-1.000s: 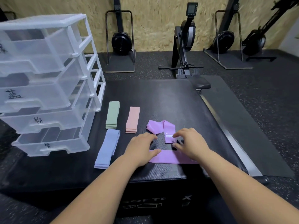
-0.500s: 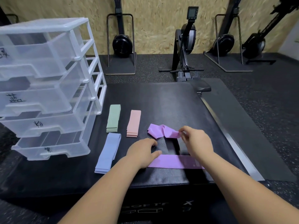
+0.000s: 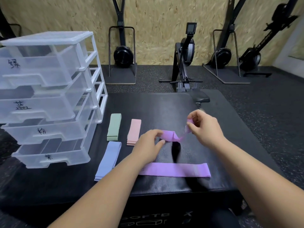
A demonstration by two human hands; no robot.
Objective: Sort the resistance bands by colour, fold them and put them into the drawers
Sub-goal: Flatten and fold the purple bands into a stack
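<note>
Held purple band (image 3: 171,136): it hangs twisted and off the surface, stretched between my two hands, its right end higher than its left.
Left hand (image 3: 148,145): thumb and fingers pinch the band's left end, low over the pad.
Right hand (image 3: 204,127): fingertips are curled in a narrow pinch on the right end, raised toward 2 o'clock from the left hand.
Flat purple band (image 3: 176,169): it lies stretched crosswise at 6 o'clock of the held one, near the pad's front edge.
Other piles: the pink bands (image 3: 134,132) sit at 9 o'clock, the green bands (image 3: 114,127) just past them and the blue bands (image 3: 108,159) at 8 o'clock, each in a neat stack.
Drawers (image 3: 49,99): the clear plastic unit stands at 9 to 10 o'clock, with a handwritten mark on each of its four fronts.
Risk, twist: if I lay the band down without undoing the twist, I judge the fold will bulge and sit crooked on its partner.
Risk, slip: both grips are only fingertip pinches on stretchy fabric, so one end could spring free and knock the pink stack.
Risk, edge: a careless forearm could drag the flat band off the front edge.
Surface: black padded box top (image 3: 164,109), faintly textured.
Room: dark rubber floor (image 3: 263,104), a rowing machine (image 3: 185,63) at 12 o'clock and a chipboard wall (image 3: 156,22) behind.
</note>
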